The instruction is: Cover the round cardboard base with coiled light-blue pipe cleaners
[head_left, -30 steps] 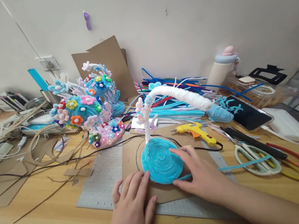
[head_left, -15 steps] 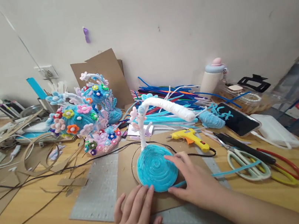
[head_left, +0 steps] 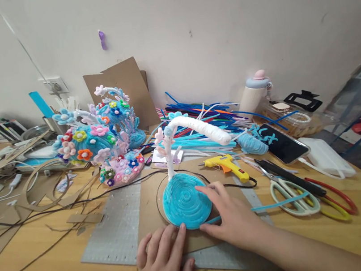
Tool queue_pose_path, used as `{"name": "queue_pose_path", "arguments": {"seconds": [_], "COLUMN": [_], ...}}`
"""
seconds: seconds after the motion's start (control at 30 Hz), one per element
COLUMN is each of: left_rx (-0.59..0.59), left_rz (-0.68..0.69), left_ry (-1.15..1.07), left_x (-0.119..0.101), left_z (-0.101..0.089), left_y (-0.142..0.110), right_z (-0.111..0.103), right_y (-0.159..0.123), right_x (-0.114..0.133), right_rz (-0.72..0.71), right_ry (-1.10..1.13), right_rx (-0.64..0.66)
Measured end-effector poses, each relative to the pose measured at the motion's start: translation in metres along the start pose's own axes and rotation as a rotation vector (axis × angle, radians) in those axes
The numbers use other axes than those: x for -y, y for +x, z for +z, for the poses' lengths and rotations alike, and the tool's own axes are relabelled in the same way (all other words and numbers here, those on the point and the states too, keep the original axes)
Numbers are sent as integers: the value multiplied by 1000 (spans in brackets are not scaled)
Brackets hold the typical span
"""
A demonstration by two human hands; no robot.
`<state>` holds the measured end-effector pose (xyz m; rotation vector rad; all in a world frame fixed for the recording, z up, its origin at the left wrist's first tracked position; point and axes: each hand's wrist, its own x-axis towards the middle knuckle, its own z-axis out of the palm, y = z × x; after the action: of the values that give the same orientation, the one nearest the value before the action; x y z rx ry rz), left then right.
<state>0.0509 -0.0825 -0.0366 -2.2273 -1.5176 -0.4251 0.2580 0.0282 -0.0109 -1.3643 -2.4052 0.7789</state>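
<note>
A round blue base [head_left: 186, 205] of coiled pipe cleaner lies before me, with a white wrapped stem [head_left: 169, 160] rising from its back edge and arching right. Small pink and blue flowers sit on the stem. My left hand [head_left: 162, 256] rests flat, its fingertips at the base's near rim. My right hand [head_left: 231, 214] grips the base's right side, index finger on top and thumb by the rim. A loose blue pipe cleaner [head_left: 279, 203] runs from the near rim under my right hand to the scissors.
A yellow glue gun [head_left: 227, 167] lies behind my right hand. Scissors [head_left: 294, 195], pliers [head_left: 341, 197] and a phone [head_left: 285, 144] are at right. Pipe cleaners [head_left: 198, 139] are heaped at the back. Flowered lamp-like crafts [head_left: 92, 144] stand left; a grey cutting mat [head_left: 113, 231] lies beneath cardboard.
The view has shifted slightly, so everything appears a little further left and up. Both hands keep nearly the same places at the blue base.
</note>
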Motion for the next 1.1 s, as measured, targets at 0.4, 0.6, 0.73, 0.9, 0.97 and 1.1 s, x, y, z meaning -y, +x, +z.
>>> {"name": "queue_pose_path", "arguments": {"seconds": [0.4,0.6,0.73,0.9,0.97,1.1], "left_rx": [-182,-90,-29,-84,-91,-76], "left_rz": [-183,-49,-84,-74,-76,-87], "left_ry": [-459,-519,-313,-194,-177,-166], "left_x": [-5,4,-3,-9,-9,-8], "left_z": [-5,-9,-11,-5,-3,-3], "left_y": [0,3,14,23,23,22], "right_z": [0,1,1,1,0,-1], "right_y": [3,3,2,1,2,2], "right_x": [-2,-3,-3,-3,-3,-4], "right_rz": [25,13,4,8,5,9], "right_ry": [-9,-10,-10,-33,-38,-32], "right_rx": [18,9,12,15,10,19]}}
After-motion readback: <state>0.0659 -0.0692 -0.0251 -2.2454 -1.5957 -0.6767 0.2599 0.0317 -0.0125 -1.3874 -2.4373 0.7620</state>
